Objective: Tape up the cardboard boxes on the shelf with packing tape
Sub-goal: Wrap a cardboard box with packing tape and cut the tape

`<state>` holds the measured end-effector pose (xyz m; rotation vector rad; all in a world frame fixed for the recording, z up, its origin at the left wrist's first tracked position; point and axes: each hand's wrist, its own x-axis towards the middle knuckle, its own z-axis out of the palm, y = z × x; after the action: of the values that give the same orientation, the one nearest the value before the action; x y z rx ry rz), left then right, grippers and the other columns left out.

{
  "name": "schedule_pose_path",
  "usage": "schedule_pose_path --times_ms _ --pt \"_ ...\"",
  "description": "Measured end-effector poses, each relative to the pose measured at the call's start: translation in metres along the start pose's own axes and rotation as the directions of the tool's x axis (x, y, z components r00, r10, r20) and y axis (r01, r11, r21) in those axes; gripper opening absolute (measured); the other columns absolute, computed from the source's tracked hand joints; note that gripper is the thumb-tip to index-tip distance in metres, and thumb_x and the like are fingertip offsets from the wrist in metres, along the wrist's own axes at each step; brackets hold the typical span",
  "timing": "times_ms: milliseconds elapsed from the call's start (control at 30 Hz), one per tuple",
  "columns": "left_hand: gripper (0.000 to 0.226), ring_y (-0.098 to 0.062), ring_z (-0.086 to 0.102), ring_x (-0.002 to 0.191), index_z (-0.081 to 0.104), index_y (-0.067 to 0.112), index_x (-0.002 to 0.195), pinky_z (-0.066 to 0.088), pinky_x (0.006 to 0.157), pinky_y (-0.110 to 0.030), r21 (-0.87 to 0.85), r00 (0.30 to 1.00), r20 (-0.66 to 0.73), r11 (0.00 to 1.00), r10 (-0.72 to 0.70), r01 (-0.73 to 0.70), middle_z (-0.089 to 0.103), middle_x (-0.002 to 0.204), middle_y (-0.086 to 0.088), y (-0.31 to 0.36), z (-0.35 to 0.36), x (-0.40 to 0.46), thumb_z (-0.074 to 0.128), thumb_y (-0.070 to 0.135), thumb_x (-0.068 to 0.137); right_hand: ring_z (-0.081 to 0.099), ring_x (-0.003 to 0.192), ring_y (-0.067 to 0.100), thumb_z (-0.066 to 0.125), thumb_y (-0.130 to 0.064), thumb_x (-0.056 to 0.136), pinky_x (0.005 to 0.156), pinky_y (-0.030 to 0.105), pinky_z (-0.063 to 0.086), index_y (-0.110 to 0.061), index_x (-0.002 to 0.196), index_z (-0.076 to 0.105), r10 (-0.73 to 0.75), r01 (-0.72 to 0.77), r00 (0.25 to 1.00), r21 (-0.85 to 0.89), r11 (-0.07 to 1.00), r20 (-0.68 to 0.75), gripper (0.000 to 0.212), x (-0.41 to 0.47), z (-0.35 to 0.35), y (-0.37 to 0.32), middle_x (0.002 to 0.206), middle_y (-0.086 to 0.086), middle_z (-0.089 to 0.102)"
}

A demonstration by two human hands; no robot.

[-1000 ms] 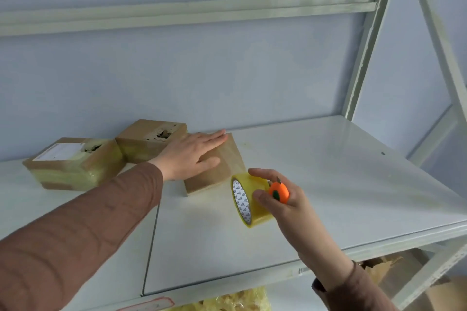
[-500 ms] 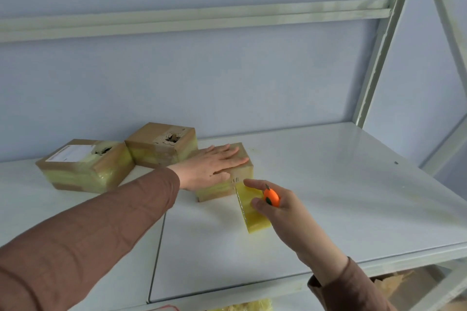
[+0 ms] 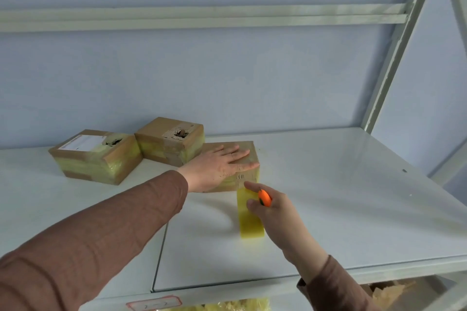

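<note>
Left hand flat on box, right hand gripping tape roll at box's near face.

Left hand (image 3: pixel 219 164) fingers lay straight and released, palm pressing the top of the nearest cardboard box (image 3: pixel 246 175); right hand (image 3: pixel 273 206) fingers curled round the yellow packing tape roll (image 3: pixel 250 217), with a small orange cutter (image 3: pixel 264 198) pinched against it. Roll stood on edge on the white shelf (image 3: pixel 328 197), touching the box's near right corner. Box side showed yellowish tape. Two more boxes sat to the far left: middle box (image 3: pixel 170 140) touching the pressed one, left box (image 3: pixel 96 156) with a white label, both tape-wrapped with torn tops. Brown sleeves on both arms. Grey shelf frame (image 3: pixel 394 40) behind, pale blue wall.
</note>
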<state>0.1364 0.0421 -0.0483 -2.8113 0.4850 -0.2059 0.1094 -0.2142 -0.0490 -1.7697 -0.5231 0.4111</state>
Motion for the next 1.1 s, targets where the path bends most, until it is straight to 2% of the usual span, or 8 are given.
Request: schedule_pose_path --times_ms 167,267,367,433,500,667,800,1100 --pt "0.069 -0.014 0.007 0.159 -0.016 0.051 0.156 0.013 0.128 -0.039 -0.02 0.98 -0.093 0.985 -0.174 0.173 0.006 0.172 0.008 0.016 -0.003 -0.009 0.035 0.034 0.112 0.051 0.063 0.0 0.063 -0.027 0.1 0.068 0.021 0.039 -0.042 0.125 0.067 -0.007 0.006 1.0 -0.025 1.0 -0.025 0.03 -0.004 -0.004 0.006 0.057 -0.032 0.055" --pt "0.076 -0.018 0.025 0.153 0.022 0.035 0.162 0.023 0.125 -0.039 -0.41 0.78 -0.359 0.837 -0.513 0.362 0.032 0.164 0.003 0.05 -0.01 -0.025 0.063 0.025 0.099 0.052 0.068 -0.001 0.064 -0.028 0.1 0.075 0.023 0.043 -0.038 0.13 0.067 -0.021 0.021 1.0 -0.027 0.999 -0.016 0.031 -0.007 -0.01 0.011 0.059 -0.031 0.055" --pt "0.045 -0.019 0.054 0.12 0.055 0.024 0.128 0.044 0.101 -0.025 -0.933 0.39 -0.213 0.306 -0.896 0.192 0.057 0.125 0.003 0.101 -0.01 -0.037 0.073 0.022 0.087 0.054 0.074 0.001 0.063 -0.031 0.1 0.078 0.025 0.046 -0.039 0.13 0.066 -0.048 0.048 0.999 -0.051 0.998 0.007 0.031 -0.012 -0.013 0.011 0.067 -0.027 0.057" --pt "0.047 -0.016 0.061 0.107 0.057 0.022 0.117 0.047 0.089 -0.022 -0.959 0.501 0.282 -0.248 -0.818 0.135 0.064 0.116 -0.003 0.124 -0.021 -0.03 0.071 0.054 0.085 0.059 0.081 0.006 0.06 -0.041 0.101 0.076 0.024 0.046 -0.043 0.134 0.062 -0.099 0.1 0.995 -0.202 0.974 0.015 0.034 -0.015 -0.015 0.007 0.076 -0.023 0.059" --pt "0.044 -0.003 0.067 0.103 0.059 0.028 0.118 0.049 0.091 -0.02 -0.85 0.651 0.507 -0.454 -0.564 0.269 0.074 0.111 0.007 0.132 -0.028 -0.022 0.062 0.063 0.091 0.065 0.089 0.015 0.054 -0.051 0.1 0.075 0.028 0.045 -0.046 0.139 0.054 -0.175 0.163 0.984 -0.434 0.886 0.011 0.039 -0.016 -0.02 0.002 0.076 -0.019 0.058" --pt "0.015 -0.02 0.069 0.098 0.07 0.019 0.105 0.051 0.1 -0.036 -0.776 0.612 0.604 -0.551 -0.51 0.307 0.077 0.104 -0.008 0.125 -0.027 -0.013 0.065 0.031 0.097 0.052 0.073 0.027 0.064 -0.03 0.092 0.062 0.034 0.035 -0.025 0.108 0.041 -0.195 0.112 0.957 -0.345 0.932 -0.214 0.029 0.023 -0.054 -0.008 0.075 -0.009 0.053" --pt "0.028 -0.027 0.065 0.103 0.074 0.012 0.113 0.049 0.105 -0.041 -0.75 0.606 0.641 -0.553 -0.471 0.364 0.073 0.112 -0.015 0.126 -0.031 -0.009 0.067 0.032 0.094 0.059 0.076 0.025 0.056 -0.028 0.093 0.064 0.037 0.043 -0.017 0.097 0.04 -0.072 0.082 0.997 -0.488 0.869 0.039 0.02 0.062 -0.068 -0.02 0.088 0.005 0.062" --pt "0.033 -0.019 0.069 0.096 0.075 0.007 0.12 0.051 0.079 -0.027 -0.776 0.635 0.613 -0.512 -0.471 0.37 0.076 0.116 -0.011 0.12 -0.036 -0.009 0.06 0.026 0.098 0.058 0.079 0.03 0.045 -0.037 0.107 0.066 0.039 0.042 -0.018 0.108 0.043 -0.372 0.507 0.853 -0.747 0.43 0.365 0.019 0.08 -0.062 -0.019 0.095 0.0 0.066"
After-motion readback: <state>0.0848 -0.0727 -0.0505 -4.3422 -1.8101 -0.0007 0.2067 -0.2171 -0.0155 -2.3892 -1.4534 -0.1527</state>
